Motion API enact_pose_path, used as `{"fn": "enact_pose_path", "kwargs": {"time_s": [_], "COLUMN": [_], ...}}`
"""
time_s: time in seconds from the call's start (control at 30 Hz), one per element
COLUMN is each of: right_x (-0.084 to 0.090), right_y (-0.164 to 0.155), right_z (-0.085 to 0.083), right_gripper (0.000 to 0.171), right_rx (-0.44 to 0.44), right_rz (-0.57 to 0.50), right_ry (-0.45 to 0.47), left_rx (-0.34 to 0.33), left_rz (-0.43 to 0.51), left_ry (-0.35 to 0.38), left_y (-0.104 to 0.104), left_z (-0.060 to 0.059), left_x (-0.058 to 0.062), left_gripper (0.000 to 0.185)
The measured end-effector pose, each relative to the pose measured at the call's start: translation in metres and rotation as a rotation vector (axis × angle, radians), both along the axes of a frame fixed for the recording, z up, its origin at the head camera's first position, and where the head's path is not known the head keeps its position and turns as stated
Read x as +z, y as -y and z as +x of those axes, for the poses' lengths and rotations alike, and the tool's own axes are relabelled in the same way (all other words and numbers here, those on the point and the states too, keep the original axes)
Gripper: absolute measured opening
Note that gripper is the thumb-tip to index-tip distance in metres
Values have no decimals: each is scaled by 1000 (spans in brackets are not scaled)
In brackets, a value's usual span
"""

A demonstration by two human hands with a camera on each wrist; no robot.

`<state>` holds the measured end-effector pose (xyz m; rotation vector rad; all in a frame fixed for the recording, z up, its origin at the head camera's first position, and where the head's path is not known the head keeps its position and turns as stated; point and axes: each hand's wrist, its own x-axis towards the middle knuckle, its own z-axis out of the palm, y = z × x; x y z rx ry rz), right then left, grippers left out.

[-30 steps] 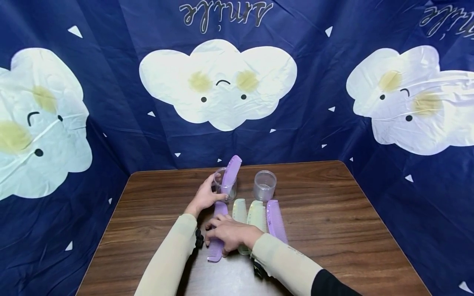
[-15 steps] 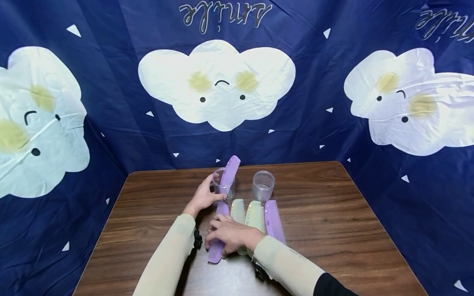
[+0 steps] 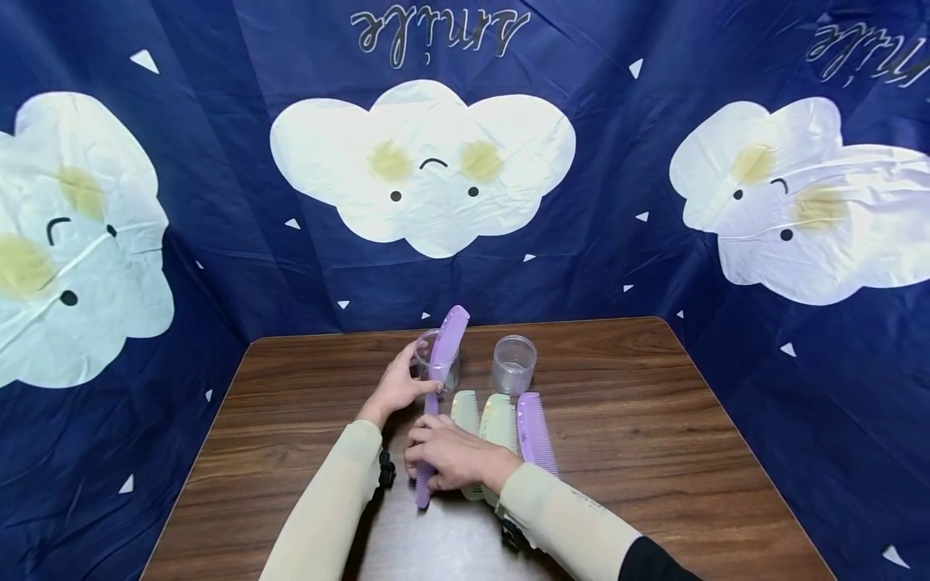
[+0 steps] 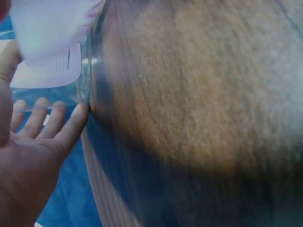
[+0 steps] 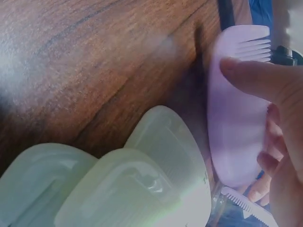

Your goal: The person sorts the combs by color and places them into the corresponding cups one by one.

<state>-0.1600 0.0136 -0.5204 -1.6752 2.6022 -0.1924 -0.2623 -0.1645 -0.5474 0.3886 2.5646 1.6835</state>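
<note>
My left hand point(image 3: 398, 387) holds a clear jar point(image 3: 454, 379) at the back of the table, thumb on the near side. In that jar a purple comb point(image 3: 450, 332) stands leaning, its end above the rim. My right hand point(image 3: 452, 454) grips another purple comb point(image 3: 423, 494) by its middle, thumb on one face in the right wrist view. This comb is turned on edge, near the jar's front. Beside the right hand lie pale green combs point(image 3: 499, 420), partly hidden under the forearm, and one more purple comb point(image 3: 535, 432).
A second clear jar point(image 3: 514, 378) stands to the right of the first, with no comb in it. The wooden table point(image 3: 639, 452) ends at a dark blue cloth point(image 3: 610, 274) with clouds, which hangs behind and on both sides.
My right hand has closed round the left purple comb and tipped it from flat onto its edge. My left hand keeps its hold on the jar.
</note>
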Motion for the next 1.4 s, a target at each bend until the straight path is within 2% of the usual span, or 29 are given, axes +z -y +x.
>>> {"fn": "enact_pose_path", "kwargs": {"time_s": [0.2, 0.47, 0.83, 1.07, 1.23, 1.4], "right_x": [1, 4, 8, 12, 19, 20], "right_y": [-3, -8, -15, -17, -19, -23], "right_z": [-2, 0, 3, 4, 5, 3], "right_gripper": [24, 22, 19, 14, 18, 21], "right_rx": [31, 109, 76, 68, 86, 89], "right_rz": [-40, -108, -121, -150, -158, -194], "right_ry": [40, 2, -2, -23, -74, -73], "left_rx": [7, -2, 7, 6, 6, 4], "left_rz": [-17, -5, -33, -16, -12, -10], "left_ry": [-1, 1, -7, -3, -12, -3], "left_y": [1, 2, 1, 1, 1, 1], "left_z": [-1, -2, -1, -1, -2, -2], "left_x": [-2, -1, 1, 1, 0, 0], "left_gripper": [91, 92, 91, 91, 91, 91]}}
